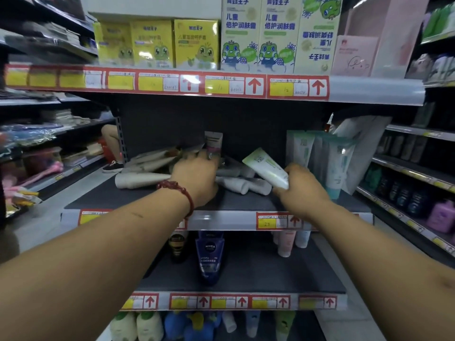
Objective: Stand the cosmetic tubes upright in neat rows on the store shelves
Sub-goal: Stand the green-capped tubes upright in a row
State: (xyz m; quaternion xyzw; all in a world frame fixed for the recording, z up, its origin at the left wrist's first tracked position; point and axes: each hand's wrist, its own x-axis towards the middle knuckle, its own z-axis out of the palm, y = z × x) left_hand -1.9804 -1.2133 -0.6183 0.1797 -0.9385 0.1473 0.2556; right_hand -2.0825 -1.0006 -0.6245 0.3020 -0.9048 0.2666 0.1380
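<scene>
Gripping a white-and-green tube (267,168) by one end, your right hand (299,190) holds it tilted over the shelf (98,196), close to the upright tubes (317,156) at the right edge, likely to stand it among its like. Your left hand (194,174) reaches into the fallen tubes (142,180) at the back left, by an upright pink-banded tube (213,142); its fingers are hidden, so whether it grips anything cannot be told.

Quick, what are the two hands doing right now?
Left hand: grips the upright pink tube at its base.
Right hand: holds a tilted green-and-white tube.
</scene>
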